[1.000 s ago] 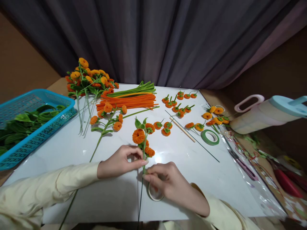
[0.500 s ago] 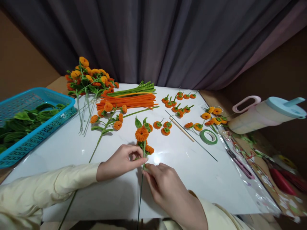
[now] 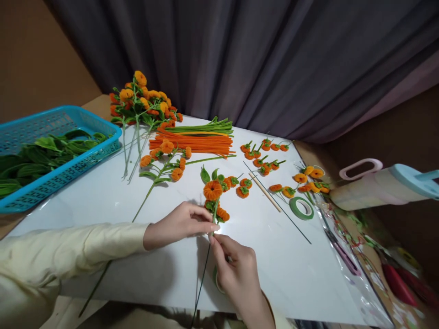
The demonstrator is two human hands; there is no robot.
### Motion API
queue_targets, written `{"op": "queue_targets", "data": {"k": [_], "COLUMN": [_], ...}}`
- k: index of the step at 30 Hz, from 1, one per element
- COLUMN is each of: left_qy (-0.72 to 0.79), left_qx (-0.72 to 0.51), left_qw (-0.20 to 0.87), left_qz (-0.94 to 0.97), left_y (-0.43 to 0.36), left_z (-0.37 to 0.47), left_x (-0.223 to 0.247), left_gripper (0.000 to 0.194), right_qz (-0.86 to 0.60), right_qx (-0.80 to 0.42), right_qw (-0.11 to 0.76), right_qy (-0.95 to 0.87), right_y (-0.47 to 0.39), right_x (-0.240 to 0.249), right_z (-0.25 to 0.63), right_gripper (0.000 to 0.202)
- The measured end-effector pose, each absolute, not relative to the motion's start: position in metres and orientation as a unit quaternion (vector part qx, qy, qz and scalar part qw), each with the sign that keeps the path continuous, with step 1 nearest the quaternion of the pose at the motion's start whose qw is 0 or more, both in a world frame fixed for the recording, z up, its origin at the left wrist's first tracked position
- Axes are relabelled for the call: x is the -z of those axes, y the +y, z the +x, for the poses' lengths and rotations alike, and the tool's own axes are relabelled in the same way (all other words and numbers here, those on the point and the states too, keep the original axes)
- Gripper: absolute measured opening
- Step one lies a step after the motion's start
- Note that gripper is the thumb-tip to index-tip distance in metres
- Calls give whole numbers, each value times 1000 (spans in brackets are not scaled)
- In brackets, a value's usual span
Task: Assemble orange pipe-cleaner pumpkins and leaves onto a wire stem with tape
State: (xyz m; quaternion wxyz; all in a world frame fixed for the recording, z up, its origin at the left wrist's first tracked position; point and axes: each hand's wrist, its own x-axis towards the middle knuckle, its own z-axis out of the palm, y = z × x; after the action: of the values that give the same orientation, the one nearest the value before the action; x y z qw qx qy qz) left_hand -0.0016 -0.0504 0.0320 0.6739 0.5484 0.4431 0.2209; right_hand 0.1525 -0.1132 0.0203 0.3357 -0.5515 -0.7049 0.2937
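Pinched tight, thumb to finger, in the left hand (image 3: 183,221), it's the orange spray (image 3: 212,190), held over the table (image 3: 291,269)! Right hand (image 3: 239,267) nips the stem just below, fingertips nearly meeting the left's. Dark wire (image 3: 203,274) trails nearward, and off to the right sits green tape (image 3: 294,208) beside a stick (image 3: 265,193).

Wire stem (image 3: 203,274) of held flower spray (image 3: 212,190): end cut off by bottom edge. Tape roll (image 3: 216,278) mostly hidden behind right hand (image 3: 240,267). Blue basket (image 3: 68,171) cut off by left edge, tumbler lid (image 3: 408,180) by right. Red-handled tool (image 3: 399,283) blurred.
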Motion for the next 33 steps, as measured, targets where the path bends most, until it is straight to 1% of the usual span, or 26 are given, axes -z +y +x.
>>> {"op": "queue_targets", "data": {"k": [6,10,13,16,19,24,27,30,33], "left_qy": [370,350,305,257,229,189,177,223,271], "left_qx": [-165,-164,-153,-112,-60,-6,-6,-36,-60], "left_qw": [812,827,855,894,914,917,916,881,852], "left_qz": [420,410,391,349,329,351,360,415,444], "left_y": [-42,-35,-33,-32,-30,-20,-19,-23,-28], "left_z": [-5,-5,-5,-5,-7,-13,-14,-13,-9], "left_x": [-32,-28,-22,-15,-10,-12,-19,-27,-31], "left_gripper": [22,21,19,21,24,25,27,17,14], "right_qz": [-541,-530,-520,-502,-487,-483,-493,-500,-512], "right_qx": [-397,-479,-548,-605,-635,-641,-614,-570,-532], "right_qw": [360,346,334,325,322,321,327,332,334], "right_qy": [-648,-608,-564,-525,-507,-503,-523,-561,-586], "right_y": [-114,-111,-109,-108,-108,-109,-109,-109,-110], "right_x": [-23,-27,-28,-27,-26,-26,-29,-31,-31], "right_z": [154,159,161,162,162,162,160,159,158], "right_gripper": [29,28,28,30,33,38,34,30,30]}}
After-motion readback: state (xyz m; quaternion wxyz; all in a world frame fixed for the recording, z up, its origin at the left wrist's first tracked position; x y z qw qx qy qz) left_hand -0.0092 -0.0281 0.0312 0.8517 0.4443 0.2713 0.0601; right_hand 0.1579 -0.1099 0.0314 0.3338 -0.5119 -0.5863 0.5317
